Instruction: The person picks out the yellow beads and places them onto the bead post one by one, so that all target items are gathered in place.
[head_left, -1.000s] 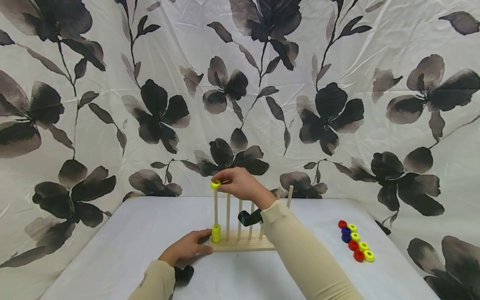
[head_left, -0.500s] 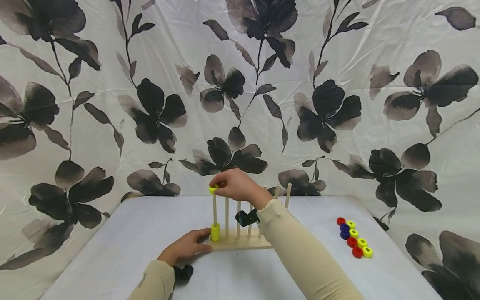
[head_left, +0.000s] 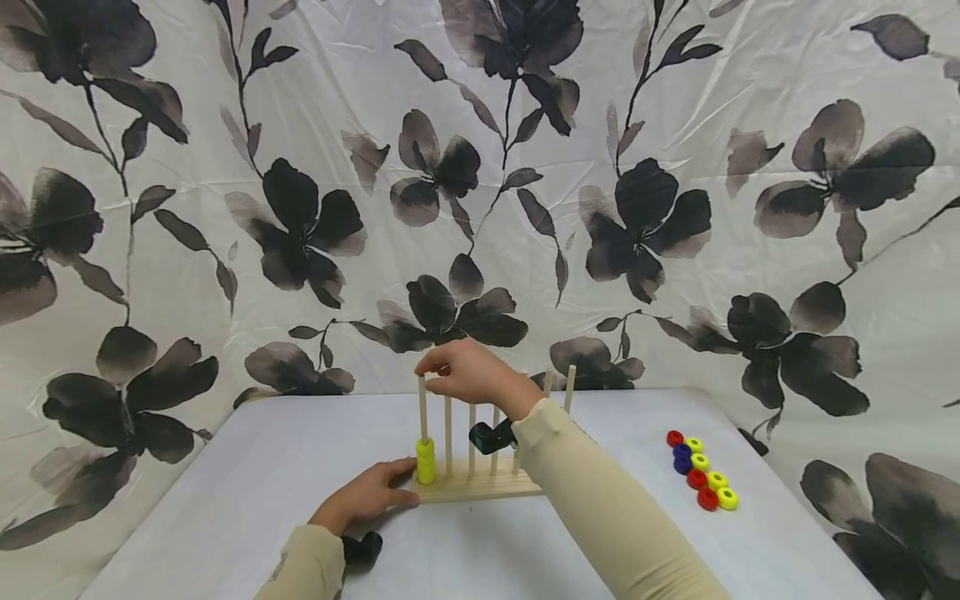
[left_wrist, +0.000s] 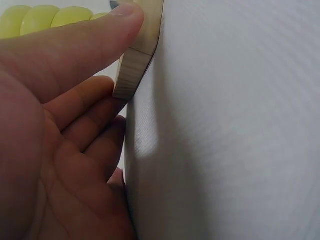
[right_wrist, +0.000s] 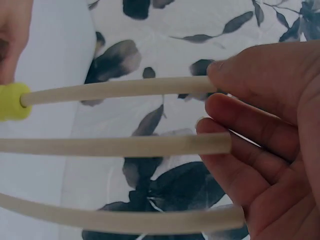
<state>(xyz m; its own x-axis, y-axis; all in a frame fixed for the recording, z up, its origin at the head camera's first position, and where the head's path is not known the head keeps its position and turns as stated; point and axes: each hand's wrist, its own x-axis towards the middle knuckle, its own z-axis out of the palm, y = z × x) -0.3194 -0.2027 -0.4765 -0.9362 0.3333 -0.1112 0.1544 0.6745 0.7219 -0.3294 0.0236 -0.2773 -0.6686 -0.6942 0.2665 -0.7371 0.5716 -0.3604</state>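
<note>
My left hand (head_left: 366, 497) grips the left end of the wooden base (head_left: 480, 488) of a bead stand, thumb in front and fingers behind; the left wrist view shows the base end (left_wrist: 131, 72) between them. Several yellow beads (head_left: 425, 462) are stacked at the bottom of the leftmost peg (head_left: 422, 408). My right hand (head_left: 472, 372) is at the top of that peg with no bead in it. In the right wrist view, the thumb and forefinger lie right at the tip of the peg (right_wrist: 120, 89), the other fingers loosely bent.
More upright pegs (head_left: 448, 433) stand in a row to the right, partly behind the right forearm. On the white table (head_left: 600, 517) at right, loose beads lie in two lines: red and blue beads (head_left: 697, 479) beside yellow beads (head_left: 717, 481). A floral cloth (head_left: 300, 225) hangs behind.
The yellow bead that my right hand held at the peg's top has been let go and has dropped onto the stack. The left hand keeps its grip on the base.
</note>
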